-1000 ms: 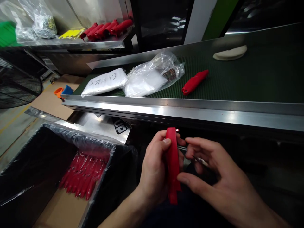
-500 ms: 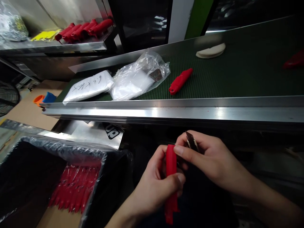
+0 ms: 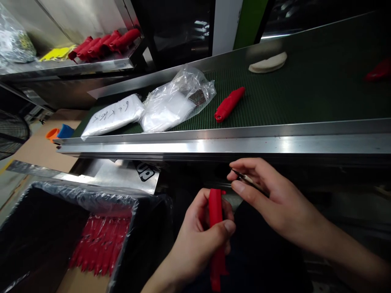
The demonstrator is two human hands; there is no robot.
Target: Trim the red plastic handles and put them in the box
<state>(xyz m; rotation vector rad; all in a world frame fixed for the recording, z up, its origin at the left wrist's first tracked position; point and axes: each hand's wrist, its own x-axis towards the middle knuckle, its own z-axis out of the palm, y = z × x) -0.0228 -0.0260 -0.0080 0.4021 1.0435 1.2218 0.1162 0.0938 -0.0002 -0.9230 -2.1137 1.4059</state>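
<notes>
At the far left, part of a dark fan (image 3: pixel 12 134) is cut off by the edge of the view. Above it, a steel surface (image 3: pixel 100 65) is occupied, left to right, by a clear bag (image 3: pixel 15 38), some yellow sheets (image 3: pixel 58 53) and a row of red pieces (image 3: pixel 125 40). Lower down, an orange ring (image 3: pixel 52 134) and a blue ring (image 3: pixel 65 131) are set side by side on brown cardboard (image 3: pixel 45 149). In the bottom left corner, a dark bin (image 3: pixel 82 187) is partly filled with glossy red items (image 3: pixel 100 244), laid in a bunch.

Across the middle, a green belt (image 3: pixel 305 89) is edged with bright metal. On its left end are placed a white packet (image 3: pixel 113 114), marked in handwriting, and, touching it, a clear plastic bag (image 3: pixel 177 97) with white contents.

Below the belt, a long red strip (image 3: pixel 215 207) is gripped upright in the left hand (image 3: pixel 200 232), its fingers curled behind and its thumb pressed across the front. Above, a red tube (image 3: pixel 229 105) is laid slantwise on the belt.

Farther right, a slim, dark-tipped tool (image 3: pixel 249 179) is held in the half-curled fingers of the right hand (image 3: pixel 269 193), apart from the strip. Beyond it, a cream pad (image 3: pixel 269 63) is seen on the belt, and a dim red shape (image 3: pixel 378 71) is cropped at the right edge.
</notes>
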